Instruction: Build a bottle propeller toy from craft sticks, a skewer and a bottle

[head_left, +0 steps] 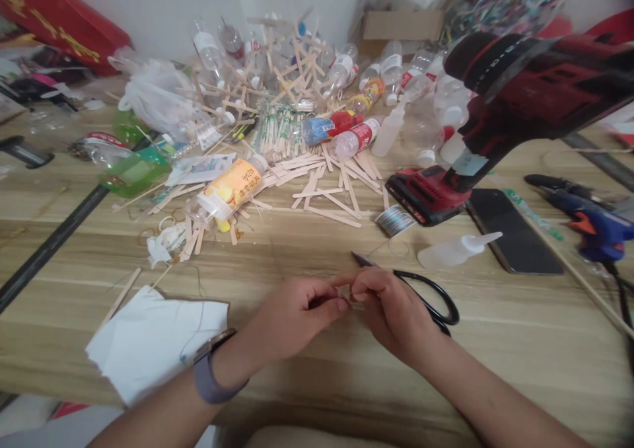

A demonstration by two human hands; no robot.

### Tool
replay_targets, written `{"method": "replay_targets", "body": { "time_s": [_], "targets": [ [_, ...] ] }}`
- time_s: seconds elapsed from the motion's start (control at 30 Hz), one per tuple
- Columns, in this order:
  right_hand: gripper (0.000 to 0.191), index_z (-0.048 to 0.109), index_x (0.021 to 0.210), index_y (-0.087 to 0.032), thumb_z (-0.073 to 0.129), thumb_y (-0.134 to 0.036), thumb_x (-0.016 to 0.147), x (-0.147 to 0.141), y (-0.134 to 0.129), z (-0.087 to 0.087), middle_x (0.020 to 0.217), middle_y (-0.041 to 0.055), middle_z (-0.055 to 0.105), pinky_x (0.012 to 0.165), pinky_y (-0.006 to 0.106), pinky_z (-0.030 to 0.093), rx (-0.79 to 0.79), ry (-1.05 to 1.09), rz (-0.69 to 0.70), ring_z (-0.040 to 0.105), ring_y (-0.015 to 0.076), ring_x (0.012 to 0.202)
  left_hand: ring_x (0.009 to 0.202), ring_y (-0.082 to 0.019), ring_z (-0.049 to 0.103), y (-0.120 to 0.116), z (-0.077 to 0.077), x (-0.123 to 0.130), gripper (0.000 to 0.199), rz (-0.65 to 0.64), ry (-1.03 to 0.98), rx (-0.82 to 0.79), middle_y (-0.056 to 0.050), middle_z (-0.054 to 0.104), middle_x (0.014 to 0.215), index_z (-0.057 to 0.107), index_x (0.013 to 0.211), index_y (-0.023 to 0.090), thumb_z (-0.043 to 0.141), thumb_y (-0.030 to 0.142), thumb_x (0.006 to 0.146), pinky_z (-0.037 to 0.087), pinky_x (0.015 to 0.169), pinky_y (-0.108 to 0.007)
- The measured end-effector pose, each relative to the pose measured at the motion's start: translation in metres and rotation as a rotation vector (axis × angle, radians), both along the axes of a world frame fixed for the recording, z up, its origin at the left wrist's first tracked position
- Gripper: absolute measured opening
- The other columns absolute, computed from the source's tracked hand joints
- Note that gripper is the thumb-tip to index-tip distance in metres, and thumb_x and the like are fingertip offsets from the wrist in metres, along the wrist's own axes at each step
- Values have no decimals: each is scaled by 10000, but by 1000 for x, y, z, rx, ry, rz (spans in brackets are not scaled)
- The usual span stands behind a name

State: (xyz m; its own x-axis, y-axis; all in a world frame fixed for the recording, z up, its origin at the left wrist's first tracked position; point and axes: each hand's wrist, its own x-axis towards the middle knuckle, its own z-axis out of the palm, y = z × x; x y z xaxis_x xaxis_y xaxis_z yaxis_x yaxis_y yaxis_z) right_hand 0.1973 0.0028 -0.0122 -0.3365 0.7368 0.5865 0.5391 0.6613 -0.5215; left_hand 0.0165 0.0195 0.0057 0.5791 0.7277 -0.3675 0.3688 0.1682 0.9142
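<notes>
My left hand [292, 316] and my right hand [396, 312] meet above the wooden table, fingertips pinched close together. Whatever sits between them is too small and blurred to name. Black-handled scissors [448, 299] lie just beyond and partly under my right hand, their blade tip pointing left. Farther back rests a small spool of thread [395, 221], a thin strand trailing from it. To its right, a white squeeze bottle [450, 252] with a pointed nozzle lies on its side. A white sheet of paper [158, 336] is beside my left forearm, with a thread across it.
A red cordless drill [490, 117] stands at right on its battery, near a phone [515, 230] and a blue glue gun [589, 217]. Several wooden sticks [327, 197], plastic bottles [232, 190] and a plastic bag [153, 101] crowd the back.
</notes>
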Motion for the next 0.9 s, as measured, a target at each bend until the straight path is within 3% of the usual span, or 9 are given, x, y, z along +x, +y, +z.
{"method": "replay_targets", "body": {
  "time_s": [0.2, 0.5, 0.77, 0.9],
  "targets": [
    [164, 426, 855, -239, 405, -83, 900, 1, -1, 1, 718, 17, 681, 595, 282, 504, 2, -34, -67, 662, 164, 629, 562, -113, 374, -2, 3, 1, 290, 22, 14, 57, 47, 434, 587, 633, 739, 174, 508, 389, 886, 262, 516, -232],
    [157, 443, 830, -236, 396, -114, 916, -6, -2, -1, 622, -7, 629, 543, 259, 451, 9, -93, -176, 597, 159, 529, 622, -140, 538, -6, 4, 6, 275, -1, 98, 249, 17, 656, 675, 710, 790, 191, 519, 352, 905, 336, 571, -235],
    [176, 456, 824, -230, 348, -208, 961, -7, -1, 4, 566, -21, 610, 460, 236, 401, -95, -121, -213, 588, 140, 452, 803, -164, 640, -11, 7, 7, 232, -82, 154, 433, -38, 724, 855, 675, 839, 178, 462, 178, 933, 413, 713, -241],
    [138, 471, 842, -229, 379, -236, 944, -8, -4, 5, 522, -42, 593, 415, 229, 365, -217, -87, -278, 549, 131, 385, 847, -208, 637, -15, 7, 9, 246, -115, 260, 555, -80, 715, 889, 677, 873, 159, 445, 195, 947, 439, 745, -295]
  ]
}}
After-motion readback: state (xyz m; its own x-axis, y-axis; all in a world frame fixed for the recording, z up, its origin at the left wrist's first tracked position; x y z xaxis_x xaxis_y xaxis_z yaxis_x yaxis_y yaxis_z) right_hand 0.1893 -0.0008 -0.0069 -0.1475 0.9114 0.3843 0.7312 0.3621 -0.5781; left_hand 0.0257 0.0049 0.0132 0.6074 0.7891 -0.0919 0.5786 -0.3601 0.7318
